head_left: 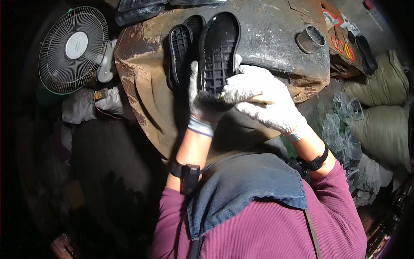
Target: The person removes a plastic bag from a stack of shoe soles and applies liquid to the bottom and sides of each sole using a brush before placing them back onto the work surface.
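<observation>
Black shoe sole (218, 52), tread side up, is held over the near edge of a worn, stained workbench (276, 34), pinched at its heel end between two white-gloved hands. The left hand (202, 101) is closed around the heel from below and from the side, fingers curling up along the left edge of the sole. The right hand (263, 97) is closed too, pressing what looks like a small flat tool or strip against the heel rim; what exactly it grips cannot be made out. The sole looks like moulded rubber: light, flexible rather than rigid, with a ribbed grid that should give gloves good purchase, and not fragile. Its thicker heel and its side edges seem the surest places to hold it, since the thin toe end would likely flop. Just beside it on the left, a second black sole (181, 47) lies on the bench with another dark piece under it. Farther right on the bench stands a small round metal tin (310, 39). Beyond the bench on the left is a white electric fan (73, 49); to the right lie stuffed greenish sacks (379, 108) and crumpled clear plastic bags (336, 125).
</observation>
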Demonstrator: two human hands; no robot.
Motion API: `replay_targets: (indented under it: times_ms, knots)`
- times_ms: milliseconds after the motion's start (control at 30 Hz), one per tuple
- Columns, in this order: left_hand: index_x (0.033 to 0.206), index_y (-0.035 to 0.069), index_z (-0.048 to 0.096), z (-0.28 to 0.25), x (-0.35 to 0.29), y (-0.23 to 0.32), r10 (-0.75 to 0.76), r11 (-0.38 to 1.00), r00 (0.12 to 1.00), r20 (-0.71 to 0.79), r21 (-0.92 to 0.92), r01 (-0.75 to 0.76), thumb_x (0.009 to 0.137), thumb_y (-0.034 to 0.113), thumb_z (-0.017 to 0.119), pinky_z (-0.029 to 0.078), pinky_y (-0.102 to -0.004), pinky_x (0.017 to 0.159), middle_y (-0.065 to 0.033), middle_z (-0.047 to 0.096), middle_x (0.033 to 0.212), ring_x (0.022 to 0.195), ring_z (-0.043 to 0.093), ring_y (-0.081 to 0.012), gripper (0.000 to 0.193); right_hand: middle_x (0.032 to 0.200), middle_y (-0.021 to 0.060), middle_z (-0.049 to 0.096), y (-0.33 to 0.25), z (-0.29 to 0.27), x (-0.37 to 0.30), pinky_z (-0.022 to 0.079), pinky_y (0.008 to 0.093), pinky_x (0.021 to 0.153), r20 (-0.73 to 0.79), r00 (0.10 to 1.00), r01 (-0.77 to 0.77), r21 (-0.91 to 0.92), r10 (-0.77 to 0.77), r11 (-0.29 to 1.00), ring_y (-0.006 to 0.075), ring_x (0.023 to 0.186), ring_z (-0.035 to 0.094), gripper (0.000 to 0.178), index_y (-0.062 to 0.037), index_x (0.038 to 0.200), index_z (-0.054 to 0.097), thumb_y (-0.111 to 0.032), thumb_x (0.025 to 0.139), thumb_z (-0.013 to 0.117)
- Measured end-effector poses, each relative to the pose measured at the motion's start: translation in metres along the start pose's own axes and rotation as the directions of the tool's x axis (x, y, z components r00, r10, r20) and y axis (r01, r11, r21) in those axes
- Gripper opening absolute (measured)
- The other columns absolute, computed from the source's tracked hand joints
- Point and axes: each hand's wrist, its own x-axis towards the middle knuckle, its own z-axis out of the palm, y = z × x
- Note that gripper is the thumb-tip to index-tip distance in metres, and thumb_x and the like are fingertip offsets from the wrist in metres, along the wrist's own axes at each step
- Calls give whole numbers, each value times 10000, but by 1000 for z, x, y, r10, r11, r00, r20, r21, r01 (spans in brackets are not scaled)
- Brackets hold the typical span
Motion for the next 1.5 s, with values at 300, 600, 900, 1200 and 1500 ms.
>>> replay_targets:
  times_ms: [300, 600, 900, 1200, 1500]
  knots:
    - [1481, -76, 509, 43, -7, 53, 10, 881, 999, -38, 472, 9, 977, 637, 654, 652, -507, 885, -289, 720, 1229, 1053, 748, -420, 886, 1142, 67, 782, -10, -5, -27, 538, 331, 1003, 3, 881, -412, 497, 473, 764, 155, 1070, 703, 224, -51, 1132, 786, -142, 928, 780]
    - [1285, 60, 721, 33, -19, 41, 394, -23, 918, -41, 998, 54, 998, 163, 691, 562, -378, 1037, -110, 769, 1201, 1114, 730, -316, 307, 979, 123, 794, -14, 19, 7, 594, 340, 813, -13, 933, -360, 41, 361, 932, 236, 873, 776, 203, -88, 1086, 789, -203, 920, 765]
    - [1343, 27, 668, 57, -49, 22, 122, 613, 899, -421, 744, 265, 1083, 405, 615, 647, -335, 617, -140, 770, 1090, 835, 777, -259, 461, 1038, 53, 806, 57, -27, 32, 573, 284, 880, -244, 847, -463, 97, 473, 881, 111, 936, 729, 249, -58, 1157, 764, -207, 959, 779]
    - [1521, -22, 482, 40, -246, 9, 240, 970, 912, -333, 113, -214, 1029, 695, 486, 634, -653, 815, -316, 623, 1393, 1017, 721, -544, 869, 1195, 123, 770, 25, -33, 58, 507, 349, 1063, -166, 895, -396, 130, 414, 909, 200, 1113, 699, 274, 15, 1214, 758, -171, 1030, 676]
    - [1469, 4, 478, 171, -548, -129, 809, -558, -573, 131, -133, -819, 830, 692, 766, 454, -581, 1121, -193, 582, 1403, 1237, 565, -388, 982, 1256, 175, 731, 33, -41, 95, 553, 383, 1051, 10, 969, 240, -245, -245, 939, 267, 1156, 699, 336, 44, 1266, 726, -146, 1092, 511]
